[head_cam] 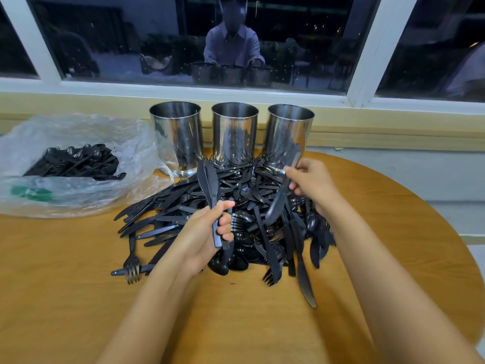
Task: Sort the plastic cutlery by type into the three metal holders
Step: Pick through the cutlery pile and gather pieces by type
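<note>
Our left hand point(204, 232) is gripping a knife bundle point(208, 179) upright, blades up, while our right hand point(312, 182) is pinching one knife point(277, 200) slanting blade-down, handle toward the right holder point(288, 130) (nearest that hand), over the pile point(236, 203).

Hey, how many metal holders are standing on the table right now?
3, in a row at the table's far edge below the window: left holder, middle holder, right holder. All stand upright behind the cutlery pile; none looks hidden.
</note>
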{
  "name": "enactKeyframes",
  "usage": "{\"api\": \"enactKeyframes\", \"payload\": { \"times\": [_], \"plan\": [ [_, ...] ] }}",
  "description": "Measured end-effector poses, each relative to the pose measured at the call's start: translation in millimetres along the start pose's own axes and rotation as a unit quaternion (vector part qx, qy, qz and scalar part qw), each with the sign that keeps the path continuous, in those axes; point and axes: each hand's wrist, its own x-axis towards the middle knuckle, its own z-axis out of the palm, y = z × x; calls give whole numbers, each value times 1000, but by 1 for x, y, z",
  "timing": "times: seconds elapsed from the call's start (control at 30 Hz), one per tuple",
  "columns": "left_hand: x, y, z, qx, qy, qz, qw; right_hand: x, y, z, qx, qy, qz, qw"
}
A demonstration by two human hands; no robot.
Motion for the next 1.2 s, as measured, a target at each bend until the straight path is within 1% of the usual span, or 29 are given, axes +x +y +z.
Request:
{"api": "enactKeyframes", "payload": {
  "times": [0.07, 0.13, 0.23, 0.33, 0.4, 0.5, 0.53, 0.6, 0.63, 0.67, 0.7, 0.73, 0.77, 0.8, 0.83, 0.87, 0.9, 0.93, 1.03, 1.1, 1.2],
  "plan": [
    [-1, -2, 3, 12, 10, 18, 1000, -10, -9, -7, 137, -9, 2, 991],
    [-4, -3, 8, 39, 18, 41, 998, -25, -15, -4, 258, -27, 9, 966],
    [-7, -8, 16, 70, 31, 71, 995, -46, -11, 13, 362, -47, 30, 930],
    [-8, -9, 22, 38, 61, 123, 990, -63, 1, 31, 417, -93, 59, 902],
    [-8, -6, 18, 27, 87, 141, 986, -69, 10, 32, 403, -125, 71, 904],
    [-10, 1, 8, 72, 102, 138, 983, -69, 23, 20, 350, -147, 65, 923],
    [-11, 3, 4, 91, 107, 139, 980, -68, 26, 16, 305, -144, 47, 940],
    [-11, 6, -1, 125, 120, 141, 975, -68, 31, 10, 144, -148, -16, 978],
    [-10, 6, -2, 134, 124, 142, 973, -69, 31, 10, 63, -162, -51, 983],
    [-10, 7, -3, 136, 125, 144, 972, -70, 32, 14, 0, -177, -78, 981],
    [-8, 6, -4, 133, 124, 144, 973, -72, 32, 18, -35, -180, -93, 979],
    [-7, 6, -4, 127, 123, 144, 974, -73, 33, 23, -41, -160, -99, 981],
    [-7, 5, -2, 115, 120, 142, 976, -75, 32, 28, -17, -124, -93, 988],
    [-7, 3, 1, 101, 116, 139, 978, -77, 30, 32, 40, -89, -73, 993],
    [-7, 1, 5, 86, 109, 136, 981, -79, 27, 36, 111, -73, -43, 990],
    [-7, 0, 8, 76, 102, 134, 983, -82, 23, 39, 173, -76, -12, 982],
    [-7, -3, 12, 73, 94, 132, 984, -86, 20, 43, 210, -92, 12, 973],
    [-8, -6, 16, 75, 87, 130, 985, -89, 17, 48, 222, -110, 26, 968],
    [-5, -11, 22, 85, 90, 126, 984, -97, 15, 62, 221, -133, 45, 965],
    [-2, -13, 22, 90, 106, 126, 982, -99, 19, 67, 194, -124, 34, 973],
    [-1, -12, 22, 114, 109, 116, 981, -96, 27, 58, 116, -91, -6, 989]
  ]
}}
